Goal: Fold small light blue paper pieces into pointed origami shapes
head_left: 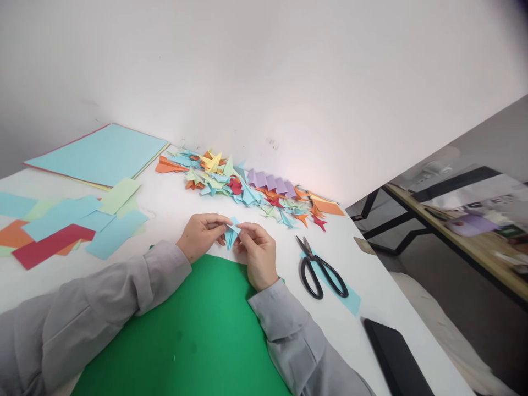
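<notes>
A small light-blue folded paper piece (231, 235) is held up between my two hands, with creased layers pointing downward. My left hand (202, 234) pinches its upper left side between thumb and fingers. On the other side my right hand (259, 250) grips the paper's right edge, its fingers bent. Both hands are just above the far end of a green mat (198, 335). Behind them lies a pile of folded paper figures (243, 190) in many colours.
Loose paper strips (61, 220) lie at the left, with a stack of large sheets (103, 154) behind them. To the right are black-handled scissors (322, 272) on a blue strip (350, 300), and a black phone-like slab (396, 357). A white wall (247, 71) borders the table.
</notes>
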`<state>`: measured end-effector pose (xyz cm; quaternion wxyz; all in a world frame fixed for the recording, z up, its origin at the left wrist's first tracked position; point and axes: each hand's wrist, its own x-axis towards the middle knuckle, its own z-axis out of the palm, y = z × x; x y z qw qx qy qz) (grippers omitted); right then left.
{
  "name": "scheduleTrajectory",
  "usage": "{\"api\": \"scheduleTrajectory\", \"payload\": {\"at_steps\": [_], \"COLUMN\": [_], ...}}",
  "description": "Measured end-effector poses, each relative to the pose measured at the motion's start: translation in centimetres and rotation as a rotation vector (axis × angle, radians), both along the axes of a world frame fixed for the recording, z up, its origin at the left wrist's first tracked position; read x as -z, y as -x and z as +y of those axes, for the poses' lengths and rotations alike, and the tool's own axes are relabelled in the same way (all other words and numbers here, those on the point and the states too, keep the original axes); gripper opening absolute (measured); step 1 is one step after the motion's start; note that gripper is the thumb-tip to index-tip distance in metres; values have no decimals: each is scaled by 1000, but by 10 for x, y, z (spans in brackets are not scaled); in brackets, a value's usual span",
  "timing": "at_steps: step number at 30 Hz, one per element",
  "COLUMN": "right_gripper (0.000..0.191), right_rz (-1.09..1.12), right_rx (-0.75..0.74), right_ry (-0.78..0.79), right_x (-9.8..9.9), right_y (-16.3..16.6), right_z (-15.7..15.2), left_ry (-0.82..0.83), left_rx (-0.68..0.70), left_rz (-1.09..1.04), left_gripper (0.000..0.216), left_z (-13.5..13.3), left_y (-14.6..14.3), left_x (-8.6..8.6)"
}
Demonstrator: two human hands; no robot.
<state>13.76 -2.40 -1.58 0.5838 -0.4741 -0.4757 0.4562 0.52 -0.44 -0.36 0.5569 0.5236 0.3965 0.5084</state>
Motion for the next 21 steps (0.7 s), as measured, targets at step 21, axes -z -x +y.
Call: {"api": "scheduleTrajectory", "payload": {"at_steps": [21], "right_gripper": [18], "right_rz": [48], "right_rx": [-28], "right_ry": [49], "right_x": [1], "right_y": [1], "right_z": [1], "left_ry": [-48], "left_rx": [-69], "left_rz": [18], "left_gripper": [24], "left_z": [-1], "left_y": [0], "left_x": [-3]}}
